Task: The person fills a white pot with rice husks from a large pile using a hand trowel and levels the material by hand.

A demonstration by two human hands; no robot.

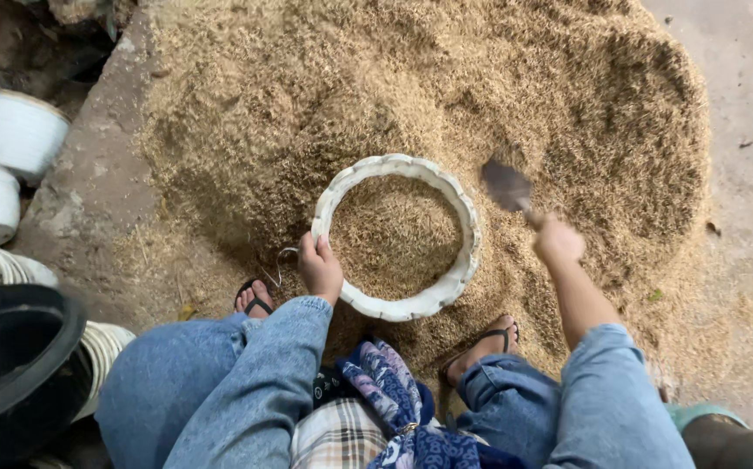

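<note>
A round white pot (463,221) with a scalloped rim sits in a large heap of tan husks (411,95) and is partly filled with the same husks. My left hand (319,266) grips the pot's near-left rim. My right hand (558,241) is closed on the handle of a small dark trowel (507,186), whose blade is blurred just right of the pot over the heap. My feet in black sandals (255,300) rest on either side of the pot.
Several white pots (11,130) stand at the left on a concrete edge, with a stack of ribbed white pots and a black pot (11,356) below them. Bare concrete floor (750,104) lies to the right of the heap. A thin wire hook (282,259) lies beside my left hand.
</note>
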